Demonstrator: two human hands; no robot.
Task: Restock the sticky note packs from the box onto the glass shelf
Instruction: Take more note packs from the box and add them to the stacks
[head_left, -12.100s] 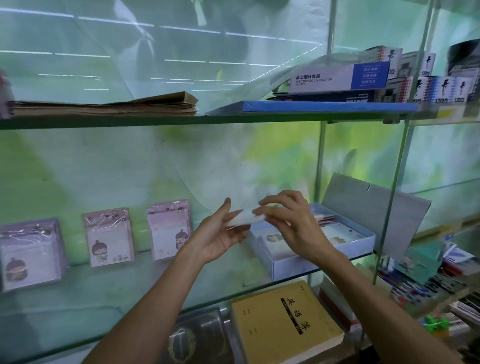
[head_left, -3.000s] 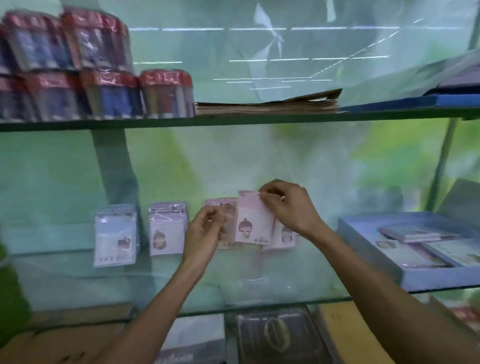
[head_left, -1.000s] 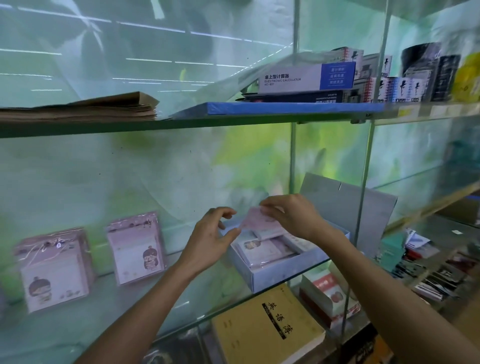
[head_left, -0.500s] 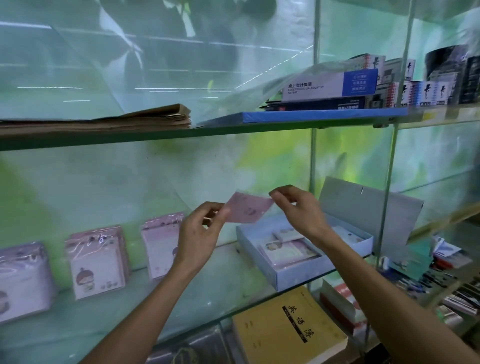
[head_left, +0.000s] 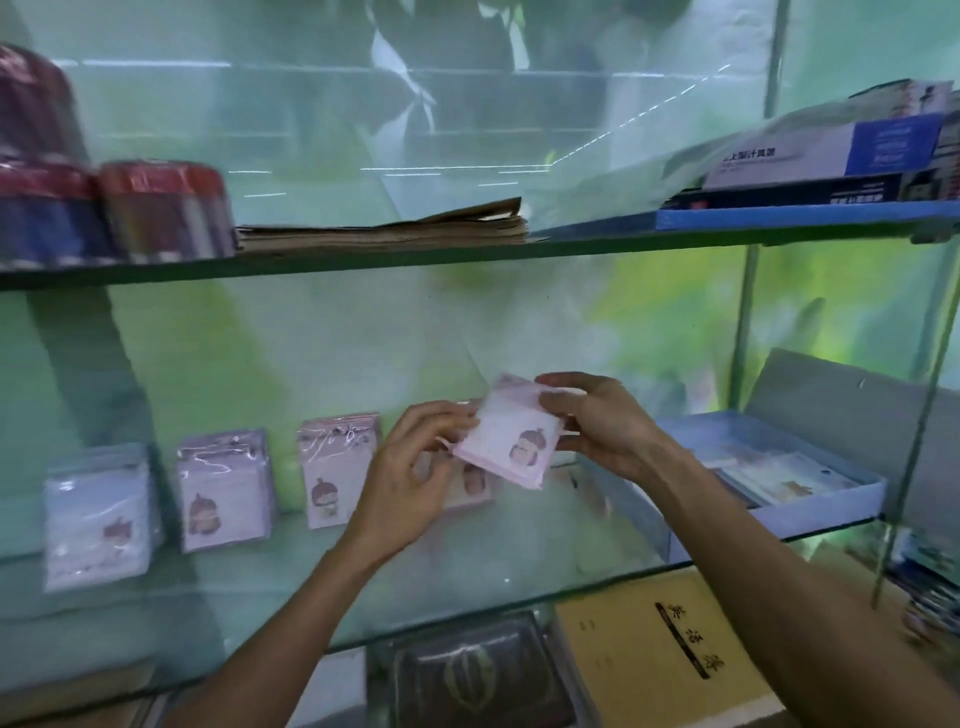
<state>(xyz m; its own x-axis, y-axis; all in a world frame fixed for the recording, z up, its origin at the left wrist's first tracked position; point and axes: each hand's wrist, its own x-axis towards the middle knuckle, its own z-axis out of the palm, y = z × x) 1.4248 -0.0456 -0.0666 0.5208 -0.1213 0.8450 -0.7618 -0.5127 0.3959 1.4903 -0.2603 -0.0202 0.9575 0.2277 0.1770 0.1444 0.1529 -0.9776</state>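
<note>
A pink sticky note pack (head_left: 511, 436) with a cartoon figure hangs tilted above the glass shelf (head_left: 467, 587). My right hand (head_left: 597, 421) pinches its upper right corner. My left hand (head_left: 410, 478) holds its left edge with curled fingers. Along the back of the shelf stand three packs (head_left: 96, 514) (head_left: 223, 493) (head_left: 337, 473) in a row, and a further one (head_left: 475, 483) is partly hidden behind my hands. The open blue box (head_left: 779, 467) with more packs sits at the shelf's right end.
The upper glass shelf (head_left: 467, 254) carries red-capped packs (head_left: 161, 208) at left, a brown paper stack (head_left: 395, 231) in the middle and calculator boxes (head_left: 831, 156) at right. Below lie a yellow notebook (head_left: 660, 654) and a dark wrapped item (head_left: 467, 675). A metal upright (head_left: 914, 405) stands at right.
The pack went from over the box leftward to the shelf's middle, and it now faces me with the cartoon figure showing. My view swung left.
</note>
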